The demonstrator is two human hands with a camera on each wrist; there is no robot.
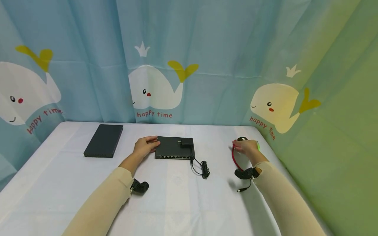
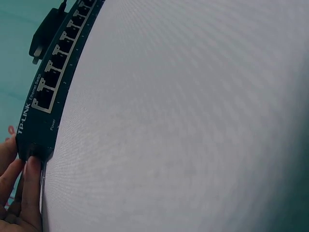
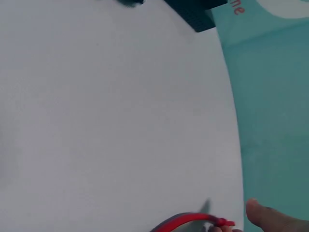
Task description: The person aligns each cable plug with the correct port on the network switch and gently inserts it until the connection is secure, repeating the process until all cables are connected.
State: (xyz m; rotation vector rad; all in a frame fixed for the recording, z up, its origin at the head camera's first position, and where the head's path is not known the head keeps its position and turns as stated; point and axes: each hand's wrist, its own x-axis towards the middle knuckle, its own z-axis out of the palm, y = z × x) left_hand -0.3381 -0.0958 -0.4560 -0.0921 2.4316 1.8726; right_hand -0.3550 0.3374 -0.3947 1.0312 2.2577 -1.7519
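Note:
A black TP-LINK Ethernet switch (image 1: 169,149) lies mid-table, its row of ports facing me. At its left end is my left hand (image 1: 144,147), gripping the edge between thumb and fingers; the left wrist view shows the fingertips (image 2: 33,166) at the corner by the Power label. On the switch's right part rests a black plug-in power adapter (image 1: 186,144), its cord bundled beside it. My right hand (image 1: 247,147), at the right, pinches a red cord (image 1: 234,157) that loops down toward the wrist. A dark object (image 1: 242,139) with a bright green part behind the hand is mostly hidden.
Another flat black box (image 1: 104,141) lies at the left of the white table. Near the right wrist is a black barrel plug (image 1: 242,189) on a thin cable. The adapter's coiled cord (image 1: 204,169) lies in front of the switch. A whale-print curtain (image 1: 221,95) hangs behind.

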